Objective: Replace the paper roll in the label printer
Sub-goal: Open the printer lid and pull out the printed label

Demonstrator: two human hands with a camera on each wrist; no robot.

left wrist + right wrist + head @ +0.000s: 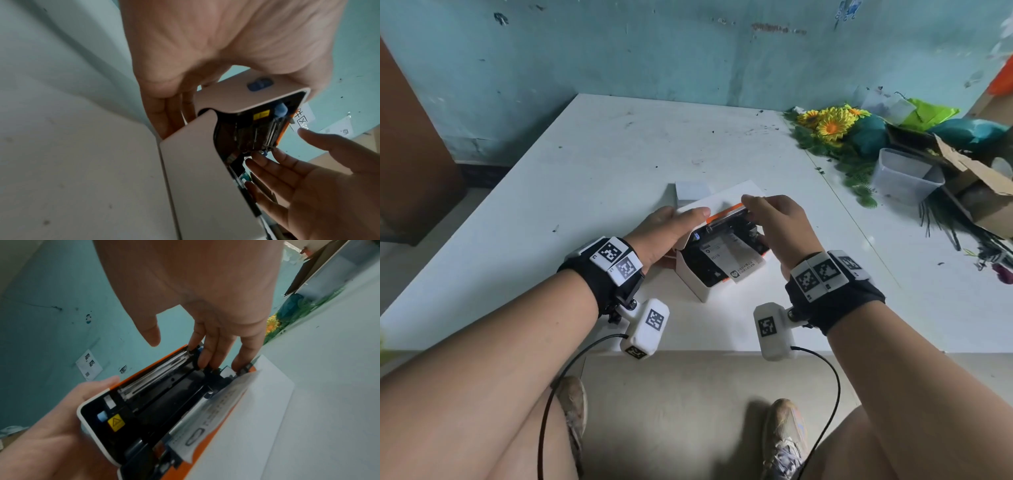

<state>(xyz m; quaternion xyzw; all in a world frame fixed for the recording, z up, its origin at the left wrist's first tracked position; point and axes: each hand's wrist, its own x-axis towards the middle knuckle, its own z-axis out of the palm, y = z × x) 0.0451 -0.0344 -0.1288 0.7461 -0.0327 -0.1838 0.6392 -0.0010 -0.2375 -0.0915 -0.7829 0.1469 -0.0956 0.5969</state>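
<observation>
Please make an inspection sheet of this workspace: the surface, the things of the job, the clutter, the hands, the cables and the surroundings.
Surface: white table, marked with dark specks and scuffs.
Job's things: label printer, white with orange trim, its lid raised; printed label paper lies across the open bay; a small white block sits behind it.
Clutter: artificial sunflowers, clear plastic tub, torn cardboard box, all at the table's right.
Hands: left hand holds the lid's left edge; right hand has its fingers reaching into the mechanism at the right end.
Cables: black leads hang from both wrist cameras.
Surroundings: scuffed turquoise wall; tiled floor.
</observation>
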